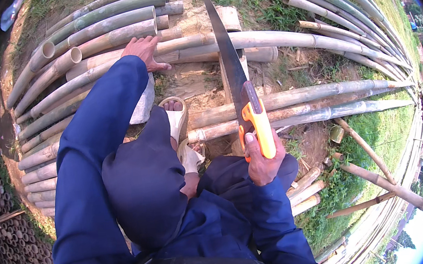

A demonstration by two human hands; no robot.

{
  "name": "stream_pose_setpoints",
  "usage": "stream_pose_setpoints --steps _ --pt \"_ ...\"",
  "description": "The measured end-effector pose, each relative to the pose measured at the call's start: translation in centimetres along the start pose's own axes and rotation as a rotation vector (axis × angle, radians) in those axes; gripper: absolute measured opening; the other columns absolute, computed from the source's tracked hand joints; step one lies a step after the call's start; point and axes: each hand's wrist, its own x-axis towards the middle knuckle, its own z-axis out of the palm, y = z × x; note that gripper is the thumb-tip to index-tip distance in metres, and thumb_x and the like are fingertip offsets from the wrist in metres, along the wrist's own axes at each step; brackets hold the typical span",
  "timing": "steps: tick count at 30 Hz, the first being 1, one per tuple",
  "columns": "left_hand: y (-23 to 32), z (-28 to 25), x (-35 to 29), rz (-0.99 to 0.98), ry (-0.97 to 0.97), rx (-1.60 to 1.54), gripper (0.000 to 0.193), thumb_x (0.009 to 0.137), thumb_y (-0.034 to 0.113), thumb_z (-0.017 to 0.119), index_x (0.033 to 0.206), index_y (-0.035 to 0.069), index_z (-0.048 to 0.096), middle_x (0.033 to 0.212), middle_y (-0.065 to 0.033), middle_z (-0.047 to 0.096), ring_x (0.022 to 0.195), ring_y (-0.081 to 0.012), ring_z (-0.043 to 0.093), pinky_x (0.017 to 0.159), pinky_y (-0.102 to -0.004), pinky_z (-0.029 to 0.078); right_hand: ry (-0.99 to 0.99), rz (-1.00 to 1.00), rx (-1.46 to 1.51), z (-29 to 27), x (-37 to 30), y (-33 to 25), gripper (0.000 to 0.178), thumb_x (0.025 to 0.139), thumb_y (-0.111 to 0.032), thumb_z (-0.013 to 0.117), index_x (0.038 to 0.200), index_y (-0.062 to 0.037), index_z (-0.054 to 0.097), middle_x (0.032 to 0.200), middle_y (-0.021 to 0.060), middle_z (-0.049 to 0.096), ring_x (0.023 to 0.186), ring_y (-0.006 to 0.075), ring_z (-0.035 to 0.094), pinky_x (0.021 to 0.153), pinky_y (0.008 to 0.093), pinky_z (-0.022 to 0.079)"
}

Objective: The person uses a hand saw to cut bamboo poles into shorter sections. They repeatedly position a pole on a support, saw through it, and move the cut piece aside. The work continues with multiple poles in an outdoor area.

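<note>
Blue-sleeved forearms fill the near part of the view, with a dark cloth-covered knee between them. From the right sleeve, the right hand [263, 163] is wrapped tight round the orange handle of a hand saw [236, 77]; this grip is closed on the saw. The blade runs from the handle up and slightly left, away from the body, its long axis near to far, and its far part crosses a long bamboo pole [263, 38] that lies left to right across a wooden block [227, 18]. The blade thus stands roughly square to the pole, and whether the teeth touch the pole cannot be told.

On the far left the left hand [145, 52] rests palm down on the same pole, fingers spread over it, pressing rather than closing round it. It lies left of the blade with a clear gap between them, and it is the hand nearer the pole.

Nearer, a foot in a white sandal [177, 116] stands on bare earth beside two more poles [302, 103] running rightwards. Stacked bamboo [95, 28] curves round the far left, and grass [389, 132] lies to the right.
</note>
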Motion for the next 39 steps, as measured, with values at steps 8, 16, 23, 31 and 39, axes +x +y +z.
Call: stream_pose_setpoints --steps 8,16,23,31,39 --pt "-0.3 -0.2 0.1 -0.058 -0.066 -0.055 0.098 0.074 0.072 0.076 0.143 0.007 0.052 0.130 -0.0161 0.067 0.122 -0.0324 0.063 0.107 -0.0473 0.044 -0.120 0.118 -0.025 0.7 1.3 -0.3 0.028 0.098 -0.004 0.070 0.125 0.0038 0.065 0.100 0.0016 0.066 0.084 0.0069 0.058 0.075 0.0229 0.048" --pt "-0.3 -0.3 -0.4 -0.063 0.011 -0.222 0.102 0.071 0.083 0.070 0.137 0.007 0.056 0.131 -0.0152 0.065 0.122 -0.0337 0.063 0.109 -0.0458 0.043 -0.118 -0.017 -0.171 1.3 4.0 -0.4 0.016 0.102 -0.014 0.066 0.106 0.0016 0.064 0.073 0.0021 0.061 0.066 0.0089 0.057 0.063 0.0247 0.046" --pt "0.3 -1.1 0.5 -0.061 -0.099 -0.149 0.092 0.069 0.071 0.079 0.134 0.009 0.058 0.131 -0.0150 0.067 0.120 -0.0348 0.065 0.104 -0.0485 0.048 -0.120 0.040 0.002 1.8 5.4 0.1 0.015 0.104 -0.013 0.064 0.098 0.0001 0.061 0.065 0.0005 0.055 0.055 0.0074 0.050 0.051 0.0243 0.038" --pt "-0.3 -1.2 0.5 -0.083 -0.129 -0.110 0.089 0.072 0.059 0.083 0.144 0.013 0.053 0.134 -0.0171 0.067 0.119 -0.0387 0.066 0.102 -0.0496 0.052 -0.086 0.193 -0.122 0.2 0.4 -1.4 0.018 0.099 -0.010 0.070 0.087 -0.0016 0.061 0.061 0.0003 0.056 0.050 0.0087 0.053 0.048 0.0242 0.043" --pt "0.7 -1.0 0.5 -0.118 -0.113 -0.095 0.085 0.075 0.057 0.082 0.143 0.014 0.054 0.131 -0.0179 0.069 0.117 -0.0390 0.067 0.101 -0.0499 0.052 -0.145 0.094 -0.256 1.9 5.7 1.1 0.016 0.096 -0.005 0.071 0.109 0.0053 0.069 0.081 0.0036 0.067 0.073 0.0080 0.056 0.067 0.0275 0.048"
